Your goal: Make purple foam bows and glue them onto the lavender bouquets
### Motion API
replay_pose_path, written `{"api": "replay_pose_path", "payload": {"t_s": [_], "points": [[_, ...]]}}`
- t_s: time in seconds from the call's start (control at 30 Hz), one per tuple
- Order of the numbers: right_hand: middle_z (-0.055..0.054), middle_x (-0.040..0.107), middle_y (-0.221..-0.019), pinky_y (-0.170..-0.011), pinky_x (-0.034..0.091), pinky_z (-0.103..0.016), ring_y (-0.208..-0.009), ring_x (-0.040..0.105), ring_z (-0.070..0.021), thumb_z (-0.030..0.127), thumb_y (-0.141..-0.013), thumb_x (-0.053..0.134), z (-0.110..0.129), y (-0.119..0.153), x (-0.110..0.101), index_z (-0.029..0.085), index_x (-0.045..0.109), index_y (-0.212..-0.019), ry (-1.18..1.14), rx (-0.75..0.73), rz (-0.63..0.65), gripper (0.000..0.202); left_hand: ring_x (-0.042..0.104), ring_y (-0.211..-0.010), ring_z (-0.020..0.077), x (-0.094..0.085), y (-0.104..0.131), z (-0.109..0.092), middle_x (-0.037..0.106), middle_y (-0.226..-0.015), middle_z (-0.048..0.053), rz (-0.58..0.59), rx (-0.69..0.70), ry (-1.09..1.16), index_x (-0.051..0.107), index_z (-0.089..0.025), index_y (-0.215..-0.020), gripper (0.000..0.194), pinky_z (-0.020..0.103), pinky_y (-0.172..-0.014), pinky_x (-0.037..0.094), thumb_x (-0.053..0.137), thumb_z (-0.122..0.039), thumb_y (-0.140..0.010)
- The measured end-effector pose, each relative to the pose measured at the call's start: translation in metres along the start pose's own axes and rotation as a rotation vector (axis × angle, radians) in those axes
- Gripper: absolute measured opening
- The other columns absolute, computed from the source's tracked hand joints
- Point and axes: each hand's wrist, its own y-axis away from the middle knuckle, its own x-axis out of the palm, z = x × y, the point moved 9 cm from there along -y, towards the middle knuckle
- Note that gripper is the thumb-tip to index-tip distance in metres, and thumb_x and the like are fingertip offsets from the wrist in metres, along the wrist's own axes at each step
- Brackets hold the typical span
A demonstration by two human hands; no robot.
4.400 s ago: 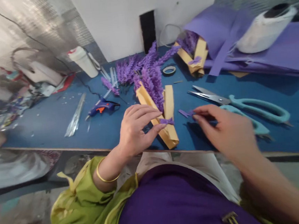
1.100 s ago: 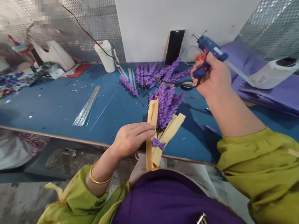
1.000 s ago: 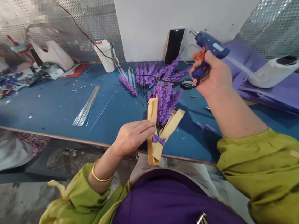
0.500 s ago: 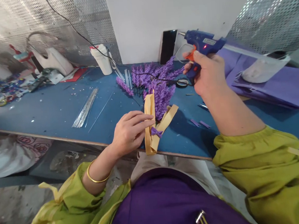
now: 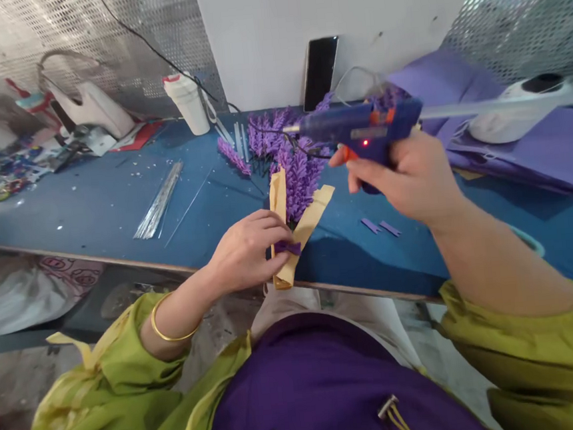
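My right hand (image 5: 408, 171) grips a blue hot glue gun (image 5: 339, 130) by its handle. Its nozzle points left, its small red light is on and a clear glue stick sticks out of its back. My left hand (image 5: 252, 248) is closed around the left side of a small lavender bouquet (image 5: 301, 180) at the table's front edge. Yellow paper (image 5: 311, 216) wraps the bouquet in a V shape. A purple bow (image 5: 289, 247) lies across the wrap, by my left fingers and thumb. Two notched purple strips (image 5: 370, 225) lie to the right.
More lavender stems (image 5: 263, 126) lie behind the bouquet, beside several glue sticks (image 5: 241, 142). A phone (image 5: 321, 71) leans on the white board. On the left are a bundle of wires (image 5: 160, 202) and a white cup (image 5: 187, 103); on the right, purple sheets (image 5: 537, 159).
The glue gun has come down and toward me, its nozzle turning from up-left to level left. My left fingers have closed in on the bow and wrap, which now sit straighter.
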Motion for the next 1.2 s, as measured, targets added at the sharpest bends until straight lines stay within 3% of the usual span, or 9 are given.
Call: {"api": "replay_pose_path", "payload": {"t_s": [0.07, 0.13, 0.27, 0.4, 0.63, 0.77, 0.93, 1.2], "points": [[-0.005, 0.073, -0.086, -0.062, 0.053, -0.034, -0.064, 0.065, -0.0189, 0.033, -0.090, 0.062, 0.007, 0.018, 0.004, 0.023, 0.068, -0.082, 0.171, -0.050, 0.076, 0.014, 0.067, -0.095, 0.0211, 0.001, 0.002, 0.003, 0.074, -0.093, 0.008, -0.015, 0.010, 0.019, 0.073, -0.016, -0.090, 0.013, 0.037, -0.087, 0.056, 0.063, -0.011, -0.084], [-0.007, 0.073, -0.094, -0.062, 0.055, -0.038, -0.066, 0.068, -0.0230, 0.034, -0.089, 0.062, 0.009, 0.034, 0.008, 0.023, 0.068, -0.099, 0.300, -0.099, 0.124, 0.016, 0.067, -0.095, 0.0211, 0.002, 0.003, 0.006, 0.073, -0.092, 0.008, -0.012, 0.019, 0.026, 0.072, -0.016, -0.089, 0.011, 0.036, -0.086, 0.056, 0.063, -0.011, -0.084], [-0.005, 0.074, -0.103, -0.066, 0.059, -0.039, -0.076, 0.072, -0.0262, 0.029, -0.087, 0.064, 0.009, 0.059, 0.012, 0.035, 0.057, -0.128, 0.347, -0.176, 0.206, 0.042, 0.067, -0.096, 0.0212, 0.002, 0.005, 0.012, 0.074, -0.090, 0.008, -0.017, 0.032, 0.046, 0.071, -0.016, -0.083, 0.010, 0.035, -0.085, 0.056, 0.064, -0.010, -0.084], [-0.004, 0.074, -0.107, -0.067, 0.061, -0.037, -0.083, 0.074, -0.0258, 0.022, -0.084, 0.061, 0.010, 0.072, 0.021, 0.043, 0.052, -0.131, 0.291, -0.232, 0.366, 0.052, 0.067, -0.100, 0.0216, 0.003, 0.003, 0.015, 0.075, -0.096, 0.008, 0.033, 0.069, 0.083, 0.073, -0.018, -0.088, 0.013, 0.035, -0.088, 0.056, 0.064, -0.011, -0.083], [-0.003, 0.075, -0.109, -0.078, 0.062, -0.041, -0.094, 0.074, -0.0263, 0.016, -0.084, 0.051, 0.009, 0.089, 0.038, 0.043, 0.045, -0.138, 0.259, -0.320, 0.624, 0.061, 0.067, -0.101, 0.0227, 0.005, 0.000, 0.014, 0.074, -0.095, 0.009, 0.118, 0.100, 0.058, 0.073, -0.017, -0.086, 0.014, 0.035, -0.090, 0.055, 0.060, -0.011, -0.085], [-0.005, 0.075, -0.115, -0.082, 0.062, -0.050, -0.101, 0.073, -0.0307, 0.023, -0.088, 0.049, 0.006, 0.099, 0.038, 0.042, 0.033, -0.152, 0.385, -0.373, 0.641, 0.068, 0.067, -0.104, 0.0226, 0.005, 0.000, 0.015, 0.075, -0.096, 0.008, 0.152, 0.113, 0.076, 0.075, -0.020, -0.089, 0.018, 0.037, -0.092, 0.054, 0.057, -0.017, -0.092], [-0.015, 0.077, -0.104, -0.060, 0.063, -0.049, -0.087, 0.076, -0.0339, 0.020, -0.089, 0.038, 0.025, 0.102, 0.047, 0.027, 0.010, -0.162, 0.501, -0.548, 0.632, 0.079, 0.064, -0.113, 0.0227, 0.007, 0.001, 0.018, 0.075, -0.103, 0.007, 0.224, 0.145, 0.117, 0.077, -0.024, -0.096, 0.021, 0.039, -0.098, 0.053, 0.056, -0.018, -0.093], [-0.016, 0.077, -0.098, -0.058, 0.064, -0.049, -0.081, 0.076, -0.0349, 0.018, -0.089, 0.040, 0.028, 0.098, 0.053, 0.026, 0.010, -0.162, 0.560, -0.559, 0.616, 0.080, 0.067, -0.110, 0.0227, 0.009, 0.000, 0.022, 0.076, -0.103, 0.007, 0.232, 0.128, 0.164, 0.078, -0.025, -0.096, 0.024, 0.040, -0.098, 0.054, 0.054, -0.021, -0.096]]}}
